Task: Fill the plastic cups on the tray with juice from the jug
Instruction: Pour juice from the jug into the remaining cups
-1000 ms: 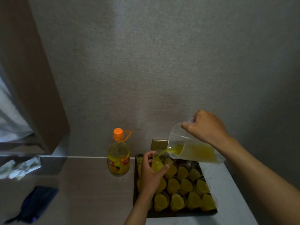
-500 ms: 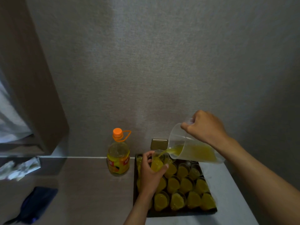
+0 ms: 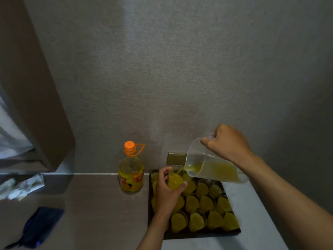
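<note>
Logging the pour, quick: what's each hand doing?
Left hand: holding a cup.
Right hand: gripping the tilted jug.

Dim grey textured wall (image 3: 162, 69), countertop (image 3: 100, 204)

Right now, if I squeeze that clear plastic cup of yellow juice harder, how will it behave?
The clear plastic cup looks thin-walled, so it would probably flex. It seems nearly full, so squeezing could spill juice. The left hand holds it above the dark tray, which would likely catch any drips.
</note>
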The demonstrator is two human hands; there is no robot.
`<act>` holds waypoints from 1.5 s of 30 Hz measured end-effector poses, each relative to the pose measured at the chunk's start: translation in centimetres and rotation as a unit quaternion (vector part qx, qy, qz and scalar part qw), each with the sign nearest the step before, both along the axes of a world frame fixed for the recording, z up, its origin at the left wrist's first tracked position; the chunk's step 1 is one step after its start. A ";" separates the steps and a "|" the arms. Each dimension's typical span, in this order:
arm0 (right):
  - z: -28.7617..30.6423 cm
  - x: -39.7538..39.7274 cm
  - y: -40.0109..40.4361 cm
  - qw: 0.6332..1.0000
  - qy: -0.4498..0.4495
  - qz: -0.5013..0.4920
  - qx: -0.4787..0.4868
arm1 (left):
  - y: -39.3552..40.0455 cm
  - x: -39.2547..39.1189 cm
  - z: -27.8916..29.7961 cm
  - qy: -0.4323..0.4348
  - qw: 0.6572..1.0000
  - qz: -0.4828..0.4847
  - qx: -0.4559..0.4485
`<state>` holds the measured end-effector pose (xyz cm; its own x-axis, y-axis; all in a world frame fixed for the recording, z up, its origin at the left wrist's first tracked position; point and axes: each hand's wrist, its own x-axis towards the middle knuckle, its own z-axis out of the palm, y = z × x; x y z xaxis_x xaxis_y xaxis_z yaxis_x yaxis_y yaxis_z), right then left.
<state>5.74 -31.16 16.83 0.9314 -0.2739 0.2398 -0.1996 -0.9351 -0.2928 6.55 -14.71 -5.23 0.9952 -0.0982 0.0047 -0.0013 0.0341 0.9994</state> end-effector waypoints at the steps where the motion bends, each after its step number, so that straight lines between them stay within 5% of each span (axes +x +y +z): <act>1: -0.1 -0.1 -0.1 1.000 0.002 -0.001 0.005 | 0.0 0.0 0.0 -0.001 1.000 -0.001 -0.001; 26: -3.4 -2.3 -3.4 0.971 -0.062 -0.033 0.230 | -1.2 0.2 -0.5 0.011 1.000 -0.002 -0.025; 34: -6.2 -3.7 -4.7 0.925 -0.143 -0.110 0.336 | -2.3 0.5 0.0 0.002 1.000 0.001 -0.030; 45: -9.1 -6.8 -5.2 0.816 -0.295 -0.201 0.455 | -4.7 2.3 0.6 -0.020 0.996 -0.052 0.066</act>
